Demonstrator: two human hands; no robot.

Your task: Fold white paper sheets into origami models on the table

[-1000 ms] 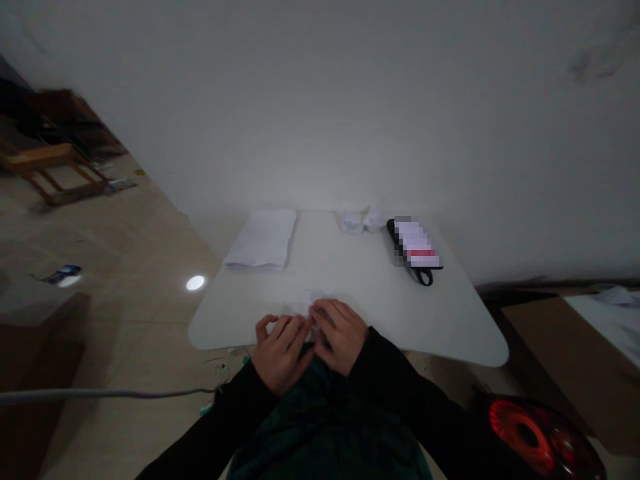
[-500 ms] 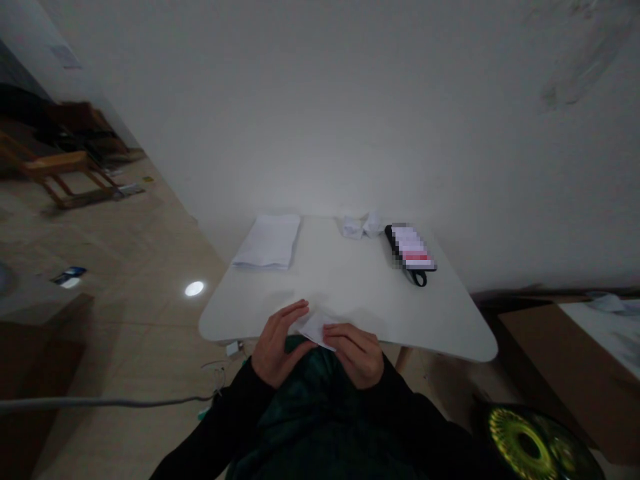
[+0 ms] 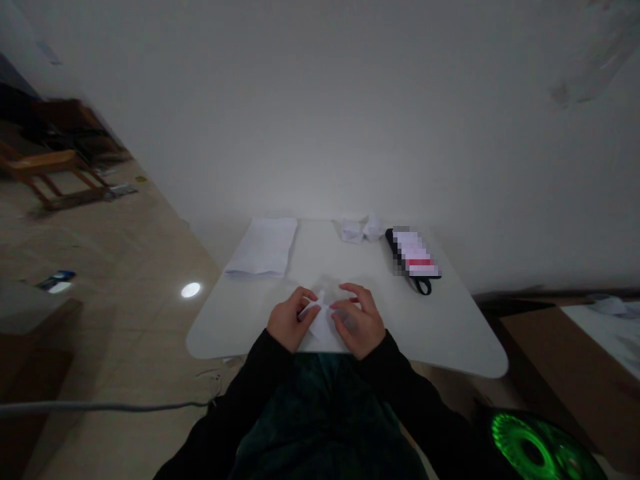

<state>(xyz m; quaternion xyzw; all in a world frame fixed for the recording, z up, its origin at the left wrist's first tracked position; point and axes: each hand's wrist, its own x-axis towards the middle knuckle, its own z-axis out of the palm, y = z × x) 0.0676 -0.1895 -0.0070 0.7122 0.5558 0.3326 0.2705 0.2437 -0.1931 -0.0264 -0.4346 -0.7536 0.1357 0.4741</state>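
A small piece of folded white paper (image 3: 321, 327) is between my two hands, over the near edge of the white table (image 3: 420, 333). My left hand (image 3: 294, 319) pinches its left side between thumb and fingers. On the other side my right hand (image 3: 361, 320) grips the paper with thumb and a finger, while its other fingers are lifted and curved. The paper's upper part stands up in a narrow point between the fingertips. Its exact folds are too blurred to make out.
A stack of white paper sheets (image 3: 264, 247) lies at the table's back left. Two small folded paper pieces (image 3: 361, 229) sit at the back, beside a phone (image 3: 415, 253) in a black case with a strap. A green-lit fan (image 3: 523, 443) and cardboard box (image 3: 565, 360) are at right.
Both hands have moved forward and up, over the table. My left hand has closed from spread fingers to a pinch on the paper. The fan's light turned from yellow to green.
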